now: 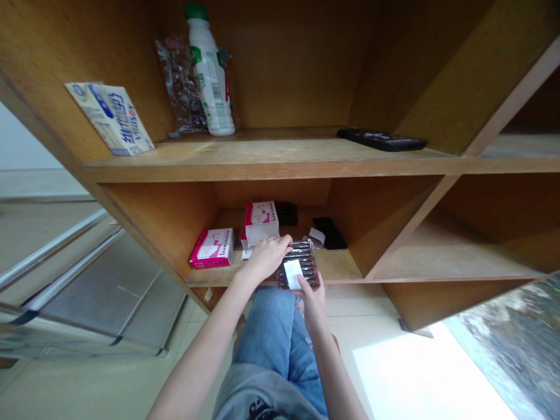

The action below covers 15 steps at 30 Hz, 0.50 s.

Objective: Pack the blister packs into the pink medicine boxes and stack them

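Head view: nearest are our grey shirt point(258, 396) and jeans point(271, 332) at bottom centre. Right hand point(312, 306) sits under a clear plastic tray of dark vials point(306, 262), fingers curled up round its lower edge. Left hand point(266, 259) comes in from lower left, fingers point(284, 243) narrow on the tray's upper left edge. So both hands have it, held at the front lip of the lower wooden shelf point(219, 279), a white label point(292, 273) facing us.

Handling, our call: light, thin plastic that will flex, and the vials look fragile if glass, which we can't confirm. Best hold is the long edges, both hands, no squeeze at the middle.

Just behind, on that shelf: two pink-and-white cartons point(213, 248) point(261, 223), a black phone point(330, 233). Upper shelf point(262, 154), further off: green-capped white bottle point(209, 76), crumpled plastic bag point(177, 81), flat printed carton point(109, 116), black remote-like object point(380, 139). Metal rails point(65, 262) at far left.
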Tool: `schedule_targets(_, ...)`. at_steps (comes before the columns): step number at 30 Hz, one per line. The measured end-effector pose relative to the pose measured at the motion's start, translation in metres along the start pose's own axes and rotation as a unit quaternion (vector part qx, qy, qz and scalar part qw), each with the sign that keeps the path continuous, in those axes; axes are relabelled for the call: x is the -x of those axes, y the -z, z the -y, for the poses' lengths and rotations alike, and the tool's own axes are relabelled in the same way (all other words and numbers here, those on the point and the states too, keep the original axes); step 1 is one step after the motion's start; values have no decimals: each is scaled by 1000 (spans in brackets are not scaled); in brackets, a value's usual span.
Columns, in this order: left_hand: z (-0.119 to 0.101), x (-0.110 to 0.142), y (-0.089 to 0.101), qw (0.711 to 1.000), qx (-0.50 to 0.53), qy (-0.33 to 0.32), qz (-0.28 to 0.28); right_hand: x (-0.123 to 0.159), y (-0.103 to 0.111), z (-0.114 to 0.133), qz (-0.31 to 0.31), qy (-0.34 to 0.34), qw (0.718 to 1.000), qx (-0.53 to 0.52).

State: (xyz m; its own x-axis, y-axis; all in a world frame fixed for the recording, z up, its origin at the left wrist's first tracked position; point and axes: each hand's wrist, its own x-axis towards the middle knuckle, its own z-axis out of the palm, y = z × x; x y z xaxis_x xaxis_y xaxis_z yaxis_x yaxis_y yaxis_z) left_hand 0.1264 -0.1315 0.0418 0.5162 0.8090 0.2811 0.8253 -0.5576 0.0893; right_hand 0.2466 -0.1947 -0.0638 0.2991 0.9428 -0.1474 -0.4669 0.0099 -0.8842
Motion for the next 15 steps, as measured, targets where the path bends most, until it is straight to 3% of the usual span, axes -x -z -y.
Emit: schedule_targets(15, 4, 3, -8, 999, -18, -35, -12, -1, -2, -13, -3, -22, 999, -26)
